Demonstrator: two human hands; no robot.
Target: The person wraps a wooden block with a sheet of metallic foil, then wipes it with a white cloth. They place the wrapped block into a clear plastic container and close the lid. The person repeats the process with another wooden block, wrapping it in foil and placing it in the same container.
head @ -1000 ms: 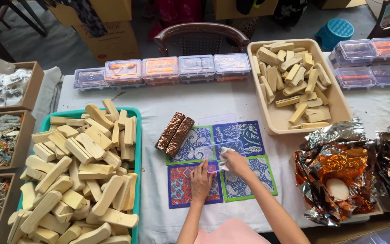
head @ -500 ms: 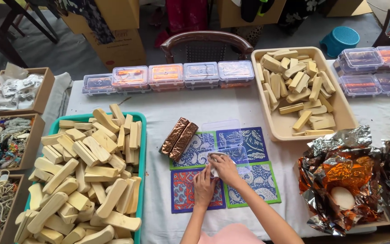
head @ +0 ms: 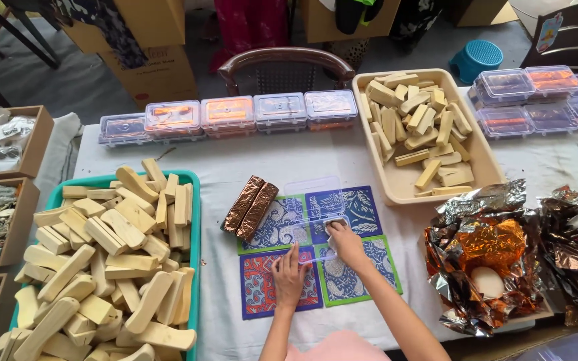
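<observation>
We are holding a clear plastic box (head: 314,212), its lid open and lying flat, resting on the patterned mats (head: 282,289) beside two copper-foil-wrapped bars (head: 249,208).

Clear lidded boxes (head: 229,115) line the table's (head: 262,160) far edge.

A clear glossy plastic box (head: 316,207) lies on matt patterned cloth mats (head: 316,247). Beside it, two bars in shiny copper foil (head: 250,207); pale, smooth wooden blocks (head: 102,254); crinkled metallic foil sheets (head: 496,254).
</observation>
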